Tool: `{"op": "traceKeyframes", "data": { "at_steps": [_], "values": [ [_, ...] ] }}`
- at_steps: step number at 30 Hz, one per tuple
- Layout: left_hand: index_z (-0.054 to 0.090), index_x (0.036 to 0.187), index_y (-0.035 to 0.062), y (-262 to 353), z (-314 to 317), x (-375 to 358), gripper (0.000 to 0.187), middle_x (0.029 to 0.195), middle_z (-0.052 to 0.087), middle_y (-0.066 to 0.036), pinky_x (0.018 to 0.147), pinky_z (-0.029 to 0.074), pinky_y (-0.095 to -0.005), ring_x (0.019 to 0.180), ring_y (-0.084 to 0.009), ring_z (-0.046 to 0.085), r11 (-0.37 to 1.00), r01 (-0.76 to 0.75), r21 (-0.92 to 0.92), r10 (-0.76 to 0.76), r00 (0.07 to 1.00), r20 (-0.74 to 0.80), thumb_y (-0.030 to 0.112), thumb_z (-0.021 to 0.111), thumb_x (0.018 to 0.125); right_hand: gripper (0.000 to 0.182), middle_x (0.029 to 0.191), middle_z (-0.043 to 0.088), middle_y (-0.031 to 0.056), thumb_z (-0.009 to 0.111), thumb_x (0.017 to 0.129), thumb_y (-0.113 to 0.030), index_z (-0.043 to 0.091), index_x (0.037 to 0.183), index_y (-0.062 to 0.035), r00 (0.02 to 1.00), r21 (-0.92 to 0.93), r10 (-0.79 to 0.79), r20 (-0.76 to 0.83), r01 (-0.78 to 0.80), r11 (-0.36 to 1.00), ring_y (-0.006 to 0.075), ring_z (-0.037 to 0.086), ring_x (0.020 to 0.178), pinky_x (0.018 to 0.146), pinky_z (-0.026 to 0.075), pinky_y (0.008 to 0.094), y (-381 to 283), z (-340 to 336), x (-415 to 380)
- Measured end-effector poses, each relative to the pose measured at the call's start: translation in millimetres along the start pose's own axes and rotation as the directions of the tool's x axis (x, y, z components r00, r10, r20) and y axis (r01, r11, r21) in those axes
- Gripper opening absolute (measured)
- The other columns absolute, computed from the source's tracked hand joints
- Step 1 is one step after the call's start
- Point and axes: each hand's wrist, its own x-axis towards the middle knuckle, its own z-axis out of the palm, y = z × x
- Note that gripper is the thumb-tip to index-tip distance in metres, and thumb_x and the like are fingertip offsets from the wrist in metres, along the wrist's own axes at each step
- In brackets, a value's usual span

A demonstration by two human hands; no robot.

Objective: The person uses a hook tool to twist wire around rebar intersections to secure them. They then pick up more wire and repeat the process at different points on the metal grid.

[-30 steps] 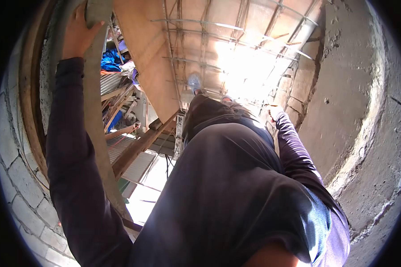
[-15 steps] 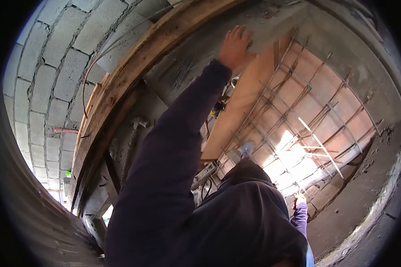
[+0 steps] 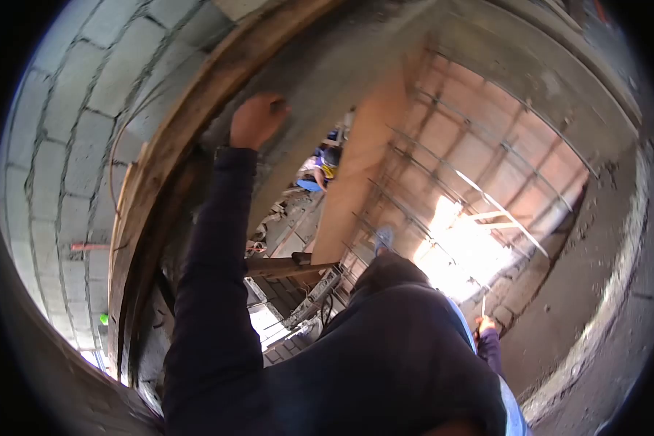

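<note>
At the upper left, my left hand [image 3: 260,120] hovers over the grey concrete beam [image 3: 341,69], its fingers curled in with nothing showing in them. It is close beside the curved wooden plank [image 3: 189,116]. Low on the right, my right hand [image 3: 486,325] is closed around a thin pale rod [image 3: 484,301] that points up from the fist. That hand is near the rough cement wall [image 3: 559,327], beside a grid of steel bars [image 3: 479,131]. My foot [image 3: 384,237] stands at the lower edge of the grid, against a brown board.
A long brown panel [image 3: 363,160] stands left of the bars. Past it, down below, a person [image 3: 325,166] is among rubble. A block wall [image 3: 58,152] rises on the left. Sunlight glares on the floor [image 3: 458,251]. A white strip [image 3: 501,211] crosses the bars.
My left hand has come off the concrete, moved left and down, and curled its fingers. The view has shifted, showing the person below. My right hand stays low at the right.
</note>
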Motion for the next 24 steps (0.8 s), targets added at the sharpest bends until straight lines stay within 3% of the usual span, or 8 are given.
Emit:
{"op": "traceKeyframes", "data": {
  "at_steps": [1,3,5,7,12,16,20,24],
  "values": [
    [0.073,0.114,0.0141,-5,18,3,0.031,0.112,0.071,-0.016,0.088,0.053,-0.0462,0.104,-0.0367,0.067,0.998,-0.021,0.055,0.024,0.998,-0.053,0.033,0.068,0.09,0.03,0.058,0.061,0.0122,0.048,0.1,-0.03,0.068,0.092,-0.0087,0.997,0.033,0.028,0.075,-0.03,0.999,0.0246,0.057,0.038,0.037,0.045,0.0436,-22,-2,-18],
    [0.073,0.112,0.014,-10,46,7,0.03,0.111,0.072,-0.016,0.088,0.053,-0.0465,0.103,-0.0372,0.067,0.994,-0.041,0.1,0.05,0.994,-0.094,0.034,0.066,0.091,0.027,0.061,0.064,0.0141,0.063,0.098,-0.03,0.065,0.097,-0.0034,0.974,-0.289,-0.192,0.124,0.22,0.931,0.0252,0.058,0.039,0.04,0.049,0.0408,-43,-3,-21],
    [0.073,0.11,0.0135,-14,57,20,0.028,0.11,0.072,-0.016,0.088,0.053,-0.0469,0.102,-0.0377,0.067,0.993,-0.052,0.102,0.061,0.994,-0.087,0.034,0.065,0.093,0.022,0.059,0.06,0.0101,0.061,0.099,-0.029,0.066,0.101,-0.0075,0.989,-0.165,-0.084,0.121,0.104,0.981,0.022,0.055,0.04,0.039,0.047,0.0389,-69,-5,-28],
    [0.073,0.109,0.013,-25,64,33,0.026,0.11,0.071,-0.017,0.088,0.053,-0.0473,0.102,-0.0387,0.067,0.993,-0.056,0.106,0.066,0.994,-0.093,0.032,0.065,0.094,0.017,0.057,0.051,0.0036,0.062,0.098,-0.026,0.067,0.102,-0.0107,0.99,0.19,0.089,0.108,-0.108,0.976,0.0174,0.049,0.04,0.038,0.045,0.0365,-94,-4,-44],
    [0.072,0.114,0.0077,-20,54,68,0.029,0.113,0.071,-0.021,0.09,0.053,-0.0461,0.105,-0.0389,0.067,0.997,0.015,-0.074,-0.031,0.976,-0.214,0.029,0.065,0.096,0.015,0.06,0.048,0.0003,0.066,0.094,-0.024,0.067,0.103,-0.0122,0.982,0.306,0.176,0.072,-0.19,0.933,0.0155,0.048,0.043,0.039,0.045,0.0354,-120,-5,-67],
    [0.069,0.116,-0.0035,-31,62,97,0.037,0.116,0.071,-0.022,0.092,0.051,-0.0441,0.108,-0.035,0.068,0.948,-0.078,-0.31,-0.108,0.834,-0.541,0.028,0.067,0.096,0.014,0.057,0.046,0.0,0.064,0.095,-0.026,0.067,0.102,-0.0153,0.979,0.275,0.193,0.065,-0.203,0.94,0.0156,0.045,0.04,0.037,0.044,0.0361,-95,9,-70],
    [0.068,0.108,-0.0068,-1,33,105,0.039,0.104,0.071,-0.022,0.089,0.051,-0.0452,0.101,-0.0369,0.068,0.941,-0.087,-0.329,-0.158,0.744,-0.649,0.03,0.066,0.097,0.011,0.051,0.043,-0.0005,0.064,0.091,-0.025,0.067,0.097,-0.0163,0.934,0.346,0.35,0.072,-0.353,0.869,0.0165,0.042,0.035,0.033,0.036,0.0365,-53,18,-69],
    [0.066,0.111,-0.0053,-12,14,122,0.037,0.11,0.069,-0.022,0.088,0.05,-0.0445,0.1,-0.0351,0.067,0.822,-0.059,-0.567,-0.433,0.583,-0.688,0.028,0.065,0.096,0.013,0.051,0.042,-0.0014,0.068,0.088,-0.026,0.069,0.09,-0.0135,0.944,0.29,0.321,0.072,-0.327,0.899,0.0147,0.038,0.036,0.034,0.032,0.0355,-26,15,-69]
  ]
}}
